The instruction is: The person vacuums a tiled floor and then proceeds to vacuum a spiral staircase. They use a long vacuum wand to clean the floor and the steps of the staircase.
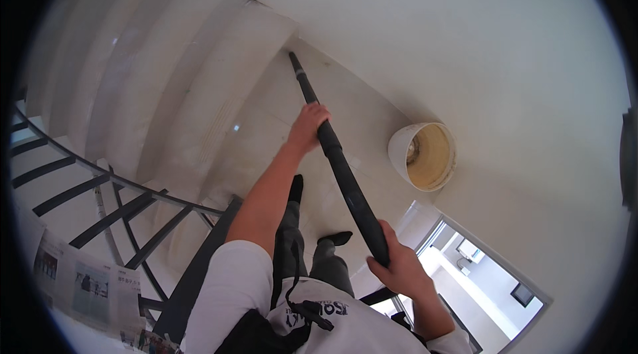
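Observation:
A long black vacuum-cleaner wand [349,179] runs across the view, held in both hands. My left hand [310,127] grips its upper-middle part, with the fingers wrapped over the tube. Lower down, my right hand [403,264] is closed around the near end. A narrow dark nozzle [294,62] forms the far tip, at the corner where the pale tiled landing floor [269,100] meets the lowest visible step [239,55] and the wall. Whether the tip touches the floor cannot be made out.
Curved pale stairs [164,55] rise at left beside a dark metal railing [124,182]. Newspaper sheets [89,284] hang at lower left. A white pot-like vessel [428,154], stained inside, lies at the white wall [448,45]. My feet in dark socks [336,238] stand on the landing near a framed opening [478,274].

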### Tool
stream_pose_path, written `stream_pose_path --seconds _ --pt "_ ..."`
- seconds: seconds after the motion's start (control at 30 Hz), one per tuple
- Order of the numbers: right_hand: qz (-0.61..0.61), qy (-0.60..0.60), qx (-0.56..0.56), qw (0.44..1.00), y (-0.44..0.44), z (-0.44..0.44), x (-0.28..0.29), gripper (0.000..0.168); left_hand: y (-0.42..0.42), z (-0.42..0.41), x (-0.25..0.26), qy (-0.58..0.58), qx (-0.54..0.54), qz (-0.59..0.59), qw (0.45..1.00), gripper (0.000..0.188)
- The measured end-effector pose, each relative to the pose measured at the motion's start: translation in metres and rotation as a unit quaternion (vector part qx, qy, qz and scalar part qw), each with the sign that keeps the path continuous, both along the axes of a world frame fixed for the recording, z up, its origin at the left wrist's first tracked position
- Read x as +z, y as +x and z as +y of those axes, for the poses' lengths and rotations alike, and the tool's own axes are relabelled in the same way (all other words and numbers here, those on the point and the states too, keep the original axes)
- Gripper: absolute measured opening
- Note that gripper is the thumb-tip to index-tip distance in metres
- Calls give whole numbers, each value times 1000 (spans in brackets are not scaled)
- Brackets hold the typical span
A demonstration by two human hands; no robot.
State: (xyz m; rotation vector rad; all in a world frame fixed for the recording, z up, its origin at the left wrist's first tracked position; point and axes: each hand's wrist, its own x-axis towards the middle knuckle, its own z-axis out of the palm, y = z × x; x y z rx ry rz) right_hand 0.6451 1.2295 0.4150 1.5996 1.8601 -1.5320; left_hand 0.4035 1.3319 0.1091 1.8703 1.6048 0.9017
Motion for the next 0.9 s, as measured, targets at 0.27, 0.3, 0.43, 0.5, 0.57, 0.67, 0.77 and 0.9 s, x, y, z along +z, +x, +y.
stream_pose_path --seconds 0.27,0.3,0.43,0.5,0.57,0.67,0.77,0.9 --pt "-9 -141 130 981 6 -8 64 68 -5 -166 50 -113 124 2 986 34" --pt "-7 -112 139 984 6 -15 64 67 -6 -180 52 -121 131 -7 984 35" --pt "-46 -44 122 990 3 -31 74 66 2 -175 39 -46 140 -32 989 35" --pt "-75 -48 37 995 9 -28 82 68 25 -139 39 1 114 -88 990 31" --pt "-76 3 7 997 7 -35 81 69 53 -96 31 -20 94 -121 988 32" --pt "-89 66 -8 994 -4 -36 54 69 72 -41 -21 11 80 -134 988 35" --pt "-57 19 -75 995 18 -24 44 71 91 -25 -4 -46 67 -110 991 38" --pt "-71 -31 -23 997 17 -45 57 72 66 -79 12 -55 60 -73 994 41"
